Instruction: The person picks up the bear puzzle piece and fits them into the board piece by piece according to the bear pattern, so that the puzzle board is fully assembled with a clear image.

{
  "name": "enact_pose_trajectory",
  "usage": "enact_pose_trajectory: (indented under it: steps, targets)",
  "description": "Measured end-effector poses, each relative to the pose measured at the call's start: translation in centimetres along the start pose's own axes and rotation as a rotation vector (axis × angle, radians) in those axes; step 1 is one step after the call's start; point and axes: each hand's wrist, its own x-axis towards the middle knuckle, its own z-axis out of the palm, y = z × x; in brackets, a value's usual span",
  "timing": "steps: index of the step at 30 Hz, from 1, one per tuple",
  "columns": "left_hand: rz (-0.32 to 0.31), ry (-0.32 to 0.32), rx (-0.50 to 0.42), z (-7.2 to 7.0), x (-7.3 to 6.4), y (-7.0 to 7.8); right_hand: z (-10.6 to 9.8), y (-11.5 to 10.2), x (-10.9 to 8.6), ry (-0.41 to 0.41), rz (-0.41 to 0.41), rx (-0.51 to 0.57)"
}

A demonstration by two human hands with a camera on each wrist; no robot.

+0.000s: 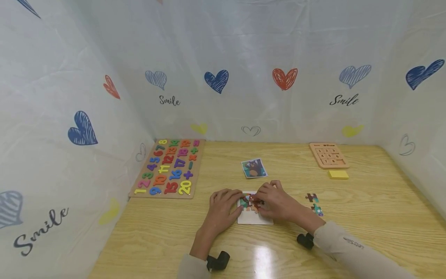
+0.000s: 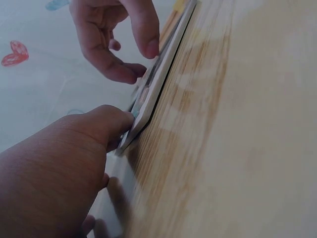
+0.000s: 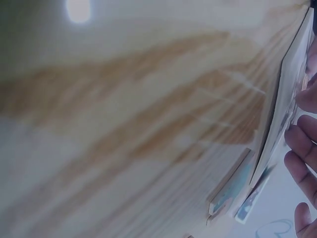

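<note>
A small white puzzle board (image 1: 255,219) lies on the table, its upper part covered by joined jigsaw pieces (image 1: 245,202) with a bear picture. On its left side rests my left hand (image 1: 223,207), fingers relaxed; in the left wrist view its thumb (image 2: 116,121) touches the board edge. My right hand (image 1: 278,201) reaches over the board's right side, with thumb and fingertips about a brown puzzle piece at the picture's right part. That piece is mostly hidden by the fingers. Two loose puzzle pieces (image 1: 312,197) lie right of the board, near the right wrist.
Beyond the board lies a bear picture card (image 1: 254,168). A colourful number board (image 1: 167,168) stands at the left, while a wooden number slide puzzle (image 1: 328,155) and a yellow block (image 1: 338,174) lie at the back right. Printed curtains (image 1: 251,108) bound the table.
</note>
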Motion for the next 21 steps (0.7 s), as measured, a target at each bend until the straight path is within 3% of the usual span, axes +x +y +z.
enact_pose_trajectory:
  steps: [21]
  targets:
    - [0.018,0.016,-0.013,-0.03,0.03,0.02,0.32,-0.06,0.29,-0.033,-0.007,-0.024]
